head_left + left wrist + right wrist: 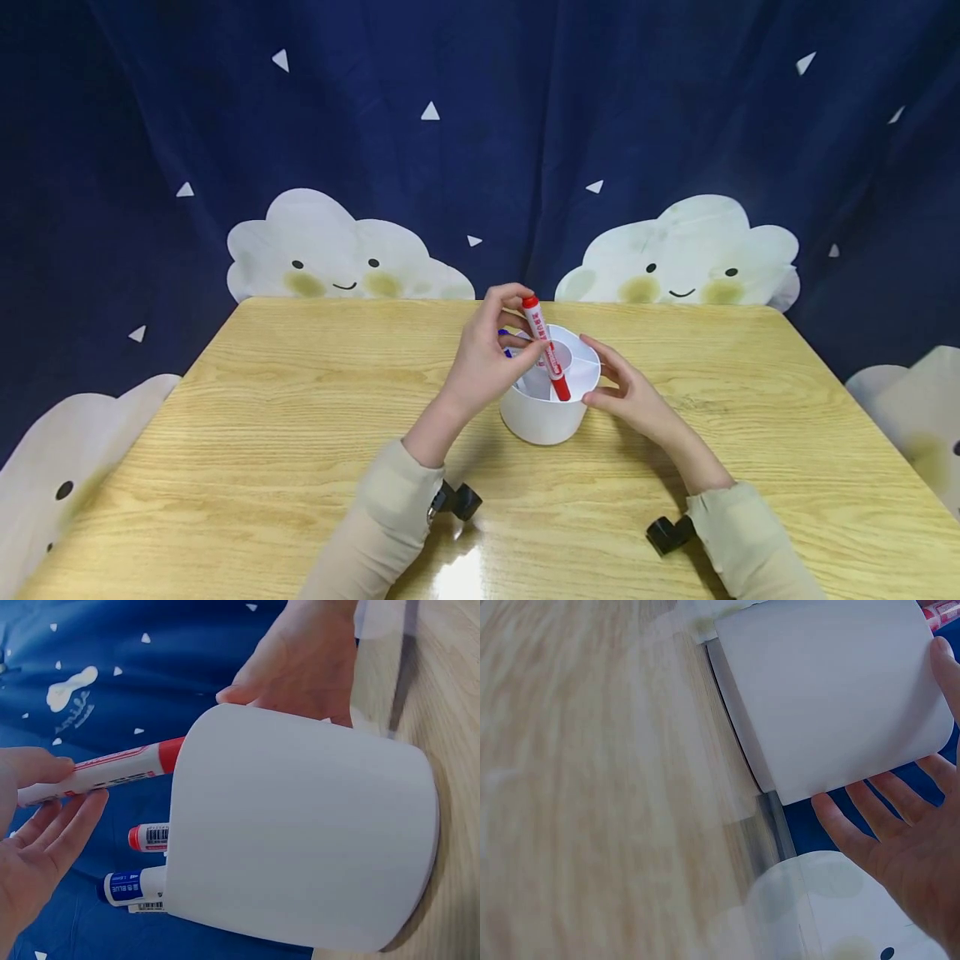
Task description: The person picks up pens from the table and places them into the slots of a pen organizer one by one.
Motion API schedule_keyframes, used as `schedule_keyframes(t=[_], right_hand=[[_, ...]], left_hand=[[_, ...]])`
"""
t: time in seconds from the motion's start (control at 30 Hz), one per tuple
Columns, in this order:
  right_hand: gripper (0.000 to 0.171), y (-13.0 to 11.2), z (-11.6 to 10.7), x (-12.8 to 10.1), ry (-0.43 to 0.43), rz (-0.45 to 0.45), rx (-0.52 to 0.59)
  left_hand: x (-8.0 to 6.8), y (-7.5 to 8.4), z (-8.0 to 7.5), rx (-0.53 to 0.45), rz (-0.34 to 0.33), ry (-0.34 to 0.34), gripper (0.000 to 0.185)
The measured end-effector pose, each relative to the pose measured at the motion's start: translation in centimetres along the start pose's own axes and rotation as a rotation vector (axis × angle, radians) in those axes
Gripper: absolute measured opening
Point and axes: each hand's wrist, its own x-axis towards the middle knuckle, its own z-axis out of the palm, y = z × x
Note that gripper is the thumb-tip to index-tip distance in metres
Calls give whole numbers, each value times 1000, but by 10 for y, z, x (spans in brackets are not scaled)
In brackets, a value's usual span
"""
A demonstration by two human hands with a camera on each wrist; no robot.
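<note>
Left hand (483,362) pinching a red marker (546,348) between thumb and fingertips, high on the barrel, near the capped top. Marker tilted, lower end inside the white round pen holder (543,417), resting against the near rim. Same pinch seen from the left wrist camera: thumb and fingers (71,817) closed on the marker's white labelled barrel (97,774), red end passing behind the holder's wall (300,832).

Right hand (626,387) open, fingers straight and relaxed, palm and fingertips laid against the holder's right side. From the right wrist camera, fingers (874,806) spread along the holder's white wall (832,690), touching its edge.

Holder upright near the middle of the wooden table (262,417), slightly toward the far edge, divided inside into compartments around a small central well. Already inside: a second red-capped marker (148,837) and a blue marker (129,886), both with ends sticking out above the rim; the blue one just visible behind the left hand in the head view.

Beige sleeves (390,508) on both forearms, black wrist cameras (459,500) resting close to the tabletop. Behind the table, a dark blue curtain (480,125) printed with smiling white clouds and small triangles.
</note>
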Motion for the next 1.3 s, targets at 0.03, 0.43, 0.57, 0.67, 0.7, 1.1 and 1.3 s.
schedule_keyframes(t=[0.03, 0.43, 0.57, 0.67, 0.7, 1.1, 1.3], right_hand=[[73, 0, 0, 0, 0, 2, -3], [72, 0, -1, -1, -7, -15, 15], [72, 1, -2, -1, -8, -20, 16], [72, 0, -2, -1, -11, -16, 16], [72, 0, -2, -1, -11, -13, 16], [71, 0, -1, -2, -16, 12, 17], [71, 2, 0, -2, -18, 12, 10]], left_hand=[[0, 0, 1, 14, 2, -13, 55], [-3, 0, 11, 178, 9, -112, 41], [-4, -1, 13, 235, 15, -140, 36], [-5, -1, 13, 257, 5, -156, 31], [-5, -1, 13, 262, 3, -161, 29], [-9, -4, 17, 336, -54, -280, 18], [-9, -1, 11, 337, -82, -281, 17]])
